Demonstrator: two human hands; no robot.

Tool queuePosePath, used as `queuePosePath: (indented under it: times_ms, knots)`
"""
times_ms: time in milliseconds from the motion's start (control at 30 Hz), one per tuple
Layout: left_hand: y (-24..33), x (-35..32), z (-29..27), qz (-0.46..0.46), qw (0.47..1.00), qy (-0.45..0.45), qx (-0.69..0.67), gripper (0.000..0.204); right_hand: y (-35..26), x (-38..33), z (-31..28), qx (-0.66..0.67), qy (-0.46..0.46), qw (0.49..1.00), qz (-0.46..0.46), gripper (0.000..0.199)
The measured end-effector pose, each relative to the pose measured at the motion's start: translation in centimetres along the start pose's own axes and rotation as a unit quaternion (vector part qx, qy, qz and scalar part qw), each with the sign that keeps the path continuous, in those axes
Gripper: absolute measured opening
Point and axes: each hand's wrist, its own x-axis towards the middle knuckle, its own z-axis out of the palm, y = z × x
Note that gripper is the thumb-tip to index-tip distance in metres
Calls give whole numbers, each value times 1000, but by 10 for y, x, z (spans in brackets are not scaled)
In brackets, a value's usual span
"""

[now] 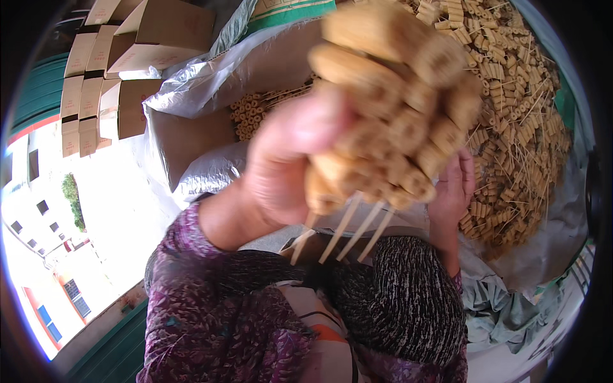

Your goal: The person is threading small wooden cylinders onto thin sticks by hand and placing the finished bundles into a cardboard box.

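My left hand [290, 150] is closed around a thick bunch of skewers [389, 121], raised close to the camera and blurred. Golden-tan hollow rolls are packed tightly together on them, and several thin wooden sticks jut out below. Partly behind the bunch, on its right, my right hand [452, 185] shows with its visible fingers stretched out, beside the near edge of a large heap of skewers [511, 127]. The bunch hides the rest of that hand, so whether it touches the rolls cannot be made out.
Beyond my left hand stands a carton lined with silvery plastic [191, 137], with skewers [249, 115] laid inside. Cardboard boxes [163, 38] are stacked at the far left. Under the heap lies a pale plastic sheet [549, 236], and bunched grey-green cloth [511, 313] sits at the lower right.
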Motion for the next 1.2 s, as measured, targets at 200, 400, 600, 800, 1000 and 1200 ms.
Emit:
queuePosePath:
  times_ms: [200, 400, 600, 800, 1000, 1200]
  knots:
    - [125, -23, -76, -50, 990, -25, 133, 90, -3, -13, 3, -75, -21, 990, 114, 27]
    - [110, 3, -89, -113, 948, 75, 289, 88, 0, -15, -3, -116, -36, 979, 163, 24]
    - [120, 28, -73, -194, 882, -3, 430, 97, 6, -15, -3, -124, -41, 973, 191, 23]
    - [96, 4, -120, -306, 768, 146, 543, 94, 5, -13, -1, -151, -61, 962, 221, 22]
    - [69, 13, -189, -175, 434, 96, 878, 88, 18, -23, -13, -176, -99, 950, 237, 21]
    - [51, -40, -244, -116, 311, 9, 943, 85, 25, -31, -25, -183, -75, 949, 244, 21]
